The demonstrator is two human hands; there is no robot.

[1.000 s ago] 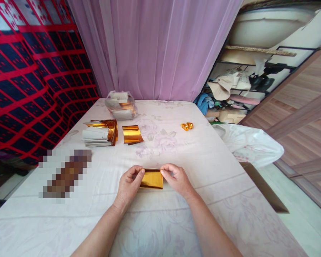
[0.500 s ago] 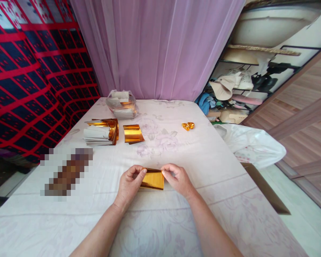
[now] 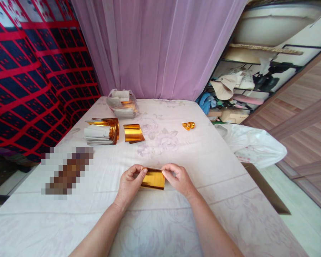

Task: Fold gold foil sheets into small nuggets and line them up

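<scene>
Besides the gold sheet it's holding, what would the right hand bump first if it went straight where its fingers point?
Probably the left hand, across the gold sheet from the right hand, though depth is unclear.

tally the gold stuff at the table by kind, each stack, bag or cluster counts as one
Held gold sheet: 1
Large stack plus small stack: 2
Clear bag with sheets inside: 1
Small gold cluster: 1
Total: 5, leaving out the pixelated patch

Beyond the hands (image 3: 178, 179), the tablecloth (image 3: 216, 160) lies open rightward; gold sheets (image 3: 133, 133) obstruct forward left.
</scene>
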